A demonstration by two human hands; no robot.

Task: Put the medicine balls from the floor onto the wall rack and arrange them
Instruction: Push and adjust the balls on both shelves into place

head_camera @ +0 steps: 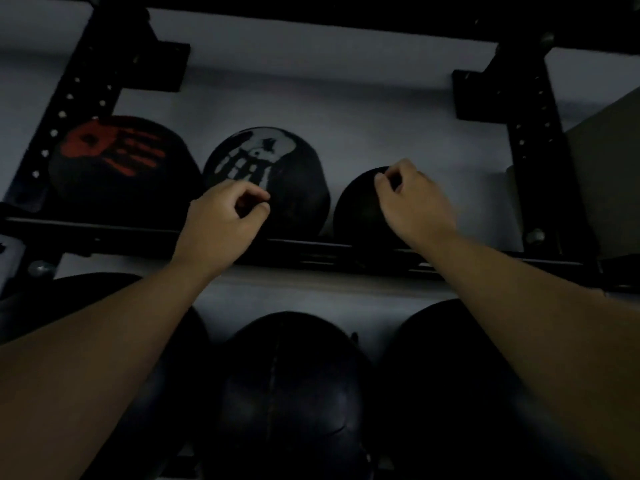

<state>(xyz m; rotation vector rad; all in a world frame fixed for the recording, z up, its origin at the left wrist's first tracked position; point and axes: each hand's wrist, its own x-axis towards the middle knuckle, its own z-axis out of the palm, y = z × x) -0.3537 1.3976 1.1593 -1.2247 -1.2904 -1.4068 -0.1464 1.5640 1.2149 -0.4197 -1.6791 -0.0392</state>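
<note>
1. Nearest the camera, the lower tier of the wall rack carries three large dark medicine balls packed side by side, the middle one showing a stitched seam. They look soft-shelled and probably heavy, best cradled with two palms from below.
2. Both forearms reach up over them toward the upper rail.
3. The left hand hangs in front of the white-print ball, fingers curled loosely toward the thumb, gripping nothing. Whether it touches the ball I cannot tell.
4. The right hand rests against the small plain ball, fingers bent with the tips at its upper side. It is a light contact, not a full grasp.
5. That small ball sits on the upper tier, apart from the white-print ball, with bare rail to its right.
6. Being smooth and round, it would likely roll along the rail. I would hold it from both sides.
7. Farther left, the red-print ball sits just beside the white-print one.
8. Behind stand the perforated black uprights and the pale wall.
</note>
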